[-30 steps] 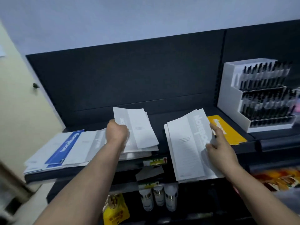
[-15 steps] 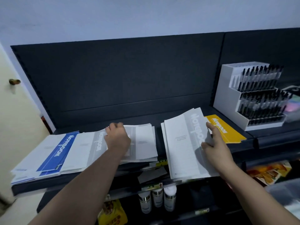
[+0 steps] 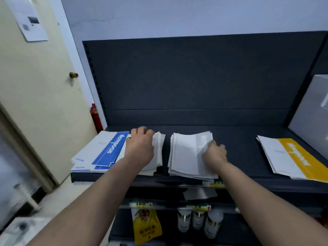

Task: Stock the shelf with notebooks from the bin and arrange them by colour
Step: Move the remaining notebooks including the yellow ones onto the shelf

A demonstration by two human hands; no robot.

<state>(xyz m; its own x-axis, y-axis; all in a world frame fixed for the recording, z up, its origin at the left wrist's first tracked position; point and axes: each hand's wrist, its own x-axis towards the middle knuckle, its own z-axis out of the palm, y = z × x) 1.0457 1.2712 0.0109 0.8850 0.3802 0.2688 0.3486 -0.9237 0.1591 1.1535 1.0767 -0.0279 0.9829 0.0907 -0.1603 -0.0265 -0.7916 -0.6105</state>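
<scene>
A person's left hand (image 3: 140,146) curls its fingers over a grey notebook pile (image 3: 158,148) on the shelf (image 3: 239,148), beside blue notebooks (image 3: 110,148). The right hand (image 3: 214,153), grip unclear, rests on another grey pile (image 3: 184,153). Sorting is underway; next, likely merging the 2 piles squarely.

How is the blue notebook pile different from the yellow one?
The blue notebook pile has a blue stripe; the yellow notebook pile has a yellow one. Blue lies at the shelf's left end, beside the left hand; yellow lies far right, no hand near. Both lie flat, with white covers.
</scene>
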